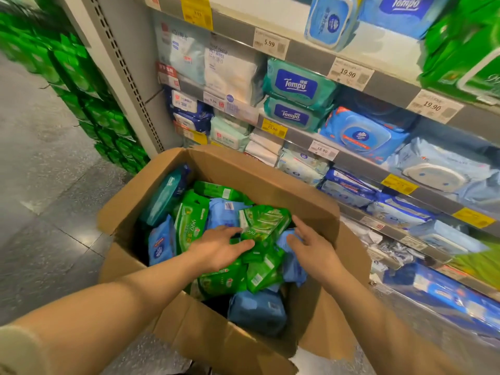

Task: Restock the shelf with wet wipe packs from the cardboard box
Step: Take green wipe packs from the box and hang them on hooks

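An open cardboard box stands on the floor in front of the shelf, filled with green, blue and teal wet wipe packs. Both my hands reach into it. My left hand lies flat with straight fingers on the green packs, its fingertips touching a bundle of green packs that sits on top of the pile. My right hand is on the other side of that bundle, fingers spread and relaxed over a blue pack. Neither hand grips anything.
The shelf rows hold Tempo packs, blue lidded packs and white packs behind price tags. A stack of green packages stands to the left past the shelf upright. Grey tiled floor lies left of the box.
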